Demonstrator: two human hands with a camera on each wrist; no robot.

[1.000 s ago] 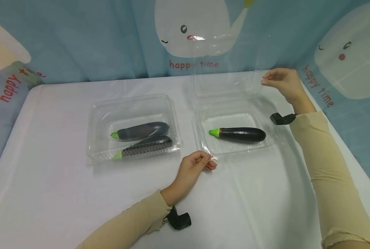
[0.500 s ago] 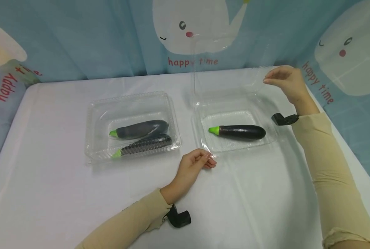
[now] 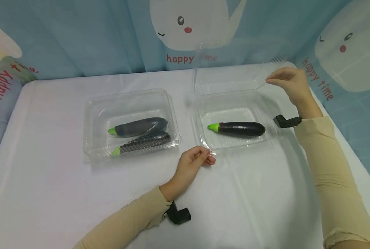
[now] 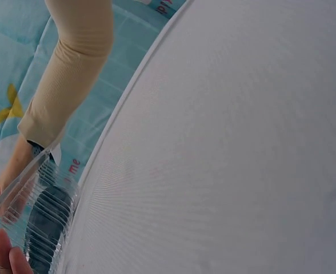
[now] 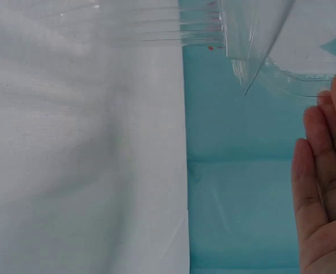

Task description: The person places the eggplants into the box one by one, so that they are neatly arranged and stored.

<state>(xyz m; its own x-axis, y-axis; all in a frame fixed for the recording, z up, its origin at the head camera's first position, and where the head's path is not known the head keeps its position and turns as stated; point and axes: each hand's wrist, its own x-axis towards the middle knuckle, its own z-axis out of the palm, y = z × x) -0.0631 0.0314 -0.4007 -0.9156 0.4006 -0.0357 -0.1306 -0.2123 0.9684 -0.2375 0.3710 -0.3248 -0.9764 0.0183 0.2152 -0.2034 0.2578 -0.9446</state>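
A clear plastic clamshell box (image 3: 200,138) stands on the right of the table with its lid (image 3: 225,81) raised at the back. Inside lies one dark eggplant (image 3: 241,128) with a green stem end, pointing left. My left hand (image 3: 189,166) pinches the box's front left corner between thumb and fingers. At the lid's right edge, my right hand (image 3: 289,84) pinches the plastic. The right wrist view has that hand's fingers (image 5: 314,165) beside the lid's clear rim. Through the ridged wall in the left wrist view, the eggplant (image 4: 47,222) shows dark.
Left of the open box sits a second clear box (image 3: 94,114), closed, with two eggplants (image 3: 141,127) inside. A white cloth (image 3: 48,186) covers the table. Behind it hangs a blue curtain (image 3: 110,41) with whale prints.
The raised lid has shifted slightly, and the ridges on its right side now show. My right hand has moved a little to the right with it. My left hand stays at the corner.
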